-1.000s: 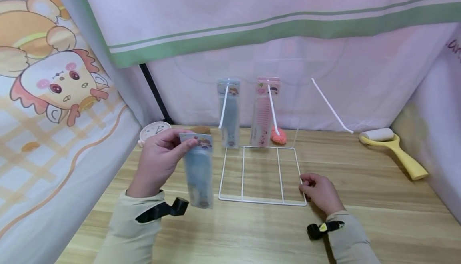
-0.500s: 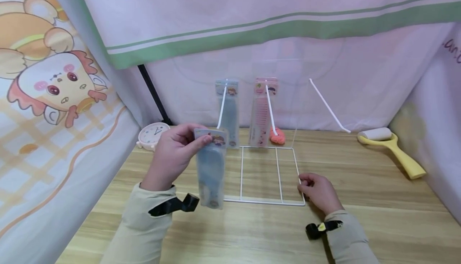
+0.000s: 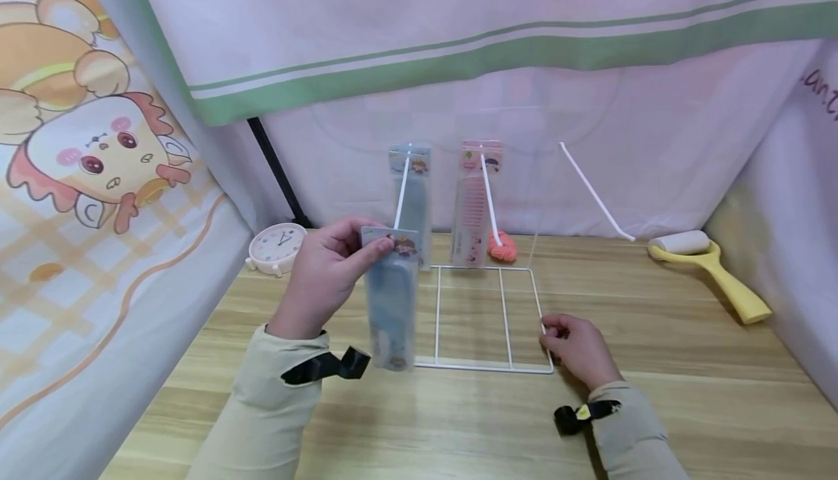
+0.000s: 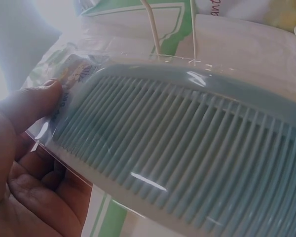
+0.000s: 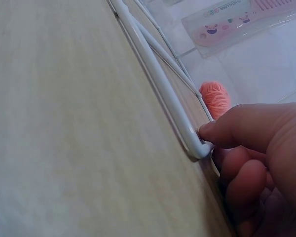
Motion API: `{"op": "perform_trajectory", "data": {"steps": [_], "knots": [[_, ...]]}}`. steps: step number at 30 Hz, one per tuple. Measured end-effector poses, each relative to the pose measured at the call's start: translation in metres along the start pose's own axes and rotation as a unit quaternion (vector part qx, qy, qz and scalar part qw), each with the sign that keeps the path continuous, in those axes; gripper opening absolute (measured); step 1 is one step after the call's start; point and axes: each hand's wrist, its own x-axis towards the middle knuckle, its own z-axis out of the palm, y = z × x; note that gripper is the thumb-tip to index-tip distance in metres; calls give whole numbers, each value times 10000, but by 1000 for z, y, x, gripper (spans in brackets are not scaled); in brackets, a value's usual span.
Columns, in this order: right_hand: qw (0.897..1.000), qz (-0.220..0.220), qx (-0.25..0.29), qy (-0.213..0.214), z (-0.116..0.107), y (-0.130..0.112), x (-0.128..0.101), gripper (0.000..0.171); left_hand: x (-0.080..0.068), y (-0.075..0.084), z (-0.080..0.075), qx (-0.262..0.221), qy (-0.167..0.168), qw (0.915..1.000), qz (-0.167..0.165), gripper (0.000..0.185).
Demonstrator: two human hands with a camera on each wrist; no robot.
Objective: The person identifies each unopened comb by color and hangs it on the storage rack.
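Left hand (image 3: 325,276) pinches packaged blue plastic comb (image 3: 391,298) by its card top, left of white wire rack (image 3: 487,320); right hand (image 3: 579,349), fingers curled, presses rack's near right corner.

Glossy clear plastic wraps the smooth blue plastic comb (image 4: 187,148); the white wire rack (image 3: 487,320) looks smooth-coated, the wooden table (image 3: 687,364) matt.

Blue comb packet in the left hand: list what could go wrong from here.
1. The left hand pinches the blue comb packet only at its top card, so it may swing or slip.
2. The hook already carries a blue packet; crowding could knock it off.
3. The right hand steadies the wire rack only at one corner; it might tip.
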Motion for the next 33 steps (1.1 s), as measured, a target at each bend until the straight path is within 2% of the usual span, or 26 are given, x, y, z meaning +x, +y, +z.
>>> {"op": "perform_trajectory", "data": {"steps": [6, 14, 21, 33], "knots": [[10000, 22, 40, -18, 0, -2, -1, 32, 2, 0, 1, 15, 17, 10000, -73, 14], [10000, 30, 10, -6, 0, -2, 0, 32, 3, 1, 3, -185, 27, 9995, -252, 15], [10000, 64, -5, -12, 0, -1, 1, 33, 2, 4, 6, -329, 127, 9990, -267, 13], [10000, 74, 21, -36, -1, -4, -2, 33, 4, -2, 6, -359, 89, 9985, -399, 16]]}}
